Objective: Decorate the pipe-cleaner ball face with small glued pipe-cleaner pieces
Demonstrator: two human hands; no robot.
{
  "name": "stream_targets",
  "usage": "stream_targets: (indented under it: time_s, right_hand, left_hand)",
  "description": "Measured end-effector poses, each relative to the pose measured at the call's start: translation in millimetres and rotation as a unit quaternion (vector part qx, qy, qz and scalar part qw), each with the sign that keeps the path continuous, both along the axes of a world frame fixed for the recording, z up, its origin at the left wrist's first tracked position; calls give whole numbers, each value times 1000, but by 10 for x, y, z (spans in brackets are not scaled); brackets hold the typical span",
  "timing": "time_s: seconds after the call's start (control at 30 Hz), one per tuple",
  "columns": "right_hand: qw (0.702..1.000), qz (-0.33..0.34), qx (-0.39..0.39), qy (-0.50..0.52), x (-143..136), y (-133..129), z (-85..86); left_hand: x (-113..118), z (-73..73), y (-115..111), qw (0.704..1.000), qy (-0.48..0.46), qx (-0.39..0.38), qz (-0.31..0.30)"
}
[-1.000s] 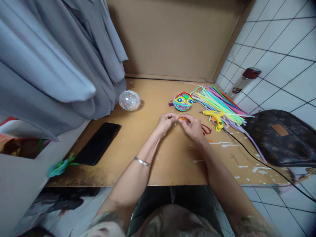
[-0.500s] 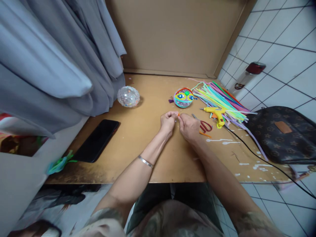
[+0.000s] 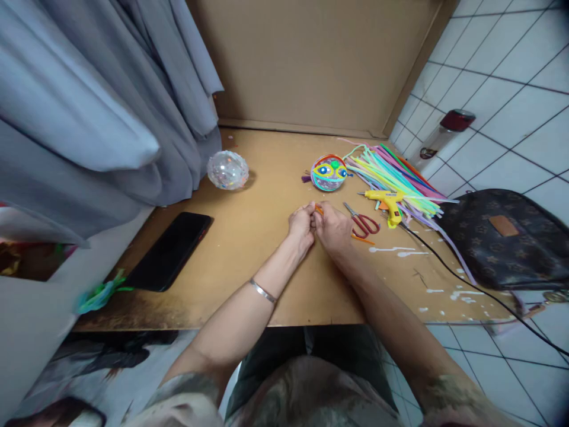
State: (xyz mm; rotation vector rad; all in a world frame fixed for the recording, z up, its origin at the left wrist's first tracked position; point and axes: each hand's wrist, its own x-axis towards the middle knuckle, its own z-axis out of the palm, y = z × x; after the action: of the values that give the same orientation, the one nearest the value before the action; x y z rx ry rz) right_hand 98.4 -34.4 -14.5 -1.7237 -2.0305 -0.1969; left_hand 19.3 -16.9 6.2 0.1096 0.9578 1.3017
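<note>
Close together over the middle of the table, my left hand [image 3: 301,224] and my right hand [image 3: 332,228] both have their fingers closed on a short orange pipe cleaner [image 3: 318,209]. Most of that piece is hidden by the fingers. Just right of my right hand lie scissors with dark red handles [image 3: 366,225], beside another orange pipe cleaner piece [image 3: 363,239]. Beyond my hands sits a round clear ornament [image 3: 329,172] decorated with a colourful face of blue eyes, yellow outlines and a green nose.
A yellow glue gun [image 3: 387,203] with a black cord lies by a heap of coloured pipe cleaners [image 3: 395,175]. At the right edge is a dark patterned bag [image 3: 493,237]. To the left are a clear ball [image 3: 228,170], a black phone [image 3: 169,252] and a grey curtain [image 3: 106,107].
My hands have drawn closer together, and the right one has turned slightly. More of the scissors shows now. The whole view has shifted a little.
</note>
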Motion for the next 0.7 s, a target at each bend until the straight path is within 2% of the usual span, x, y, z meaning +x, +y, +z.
stream_targets:
  time_s: [0.17, 0.3, 0.47, 0.6, 0.7]
  right_hand:
    - [999, 14, 44, -17, 46, 32, -32]
    - [999, 17, 51, 4, 118, 57, -31]
    - [992, 33, 25, 119, 264, 131, -36]
    - [975, 67, 24, 210, 337, 201, -48]
    - [960, 85, 17, 265, 371, 244, -42]
  left_hand:
    - [63, -45, -22, 999, -21, 26, 12]
    - [61, -61, -22, 999, -15, 33, -11]
    - [14, -49, -9, 998, -1, 42, -45]
    - [-24, -40, 6, 994, 43, 77, -57]
    - [-70, -23, 23, 986, 85, 115, -89]
